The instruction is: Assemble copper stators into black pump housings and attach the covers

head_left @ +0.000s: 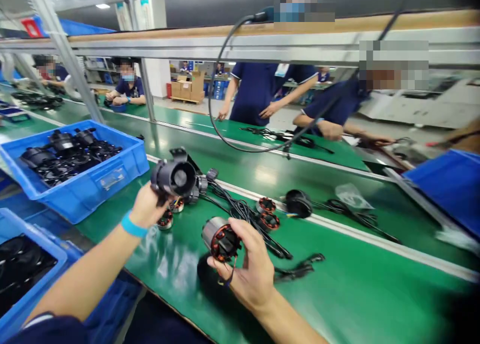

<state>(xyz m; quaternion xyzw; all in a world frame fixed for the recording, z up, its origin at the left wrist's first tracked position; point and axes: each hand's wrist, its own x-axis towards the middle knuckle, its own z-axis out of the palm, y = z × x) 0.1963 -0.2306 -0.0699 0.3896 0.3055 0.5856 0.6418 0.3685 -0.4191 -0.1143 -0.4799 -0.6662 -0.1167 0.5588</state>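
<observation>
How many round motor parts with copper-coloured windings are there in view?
5: one motor part in the right hand, two beside the black cables, two near the left hand. Others may be hidden.

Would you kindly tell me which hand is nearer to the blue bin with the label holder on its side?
Left. The left hand is beside the blue bin; the right hand is farther right, over the green table.

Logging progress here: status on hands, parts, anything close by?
Left hand: holding black housing. Right hand: gripping copper-wound core, the two apart. Black cables lying beyond core on green bench.
</observation>
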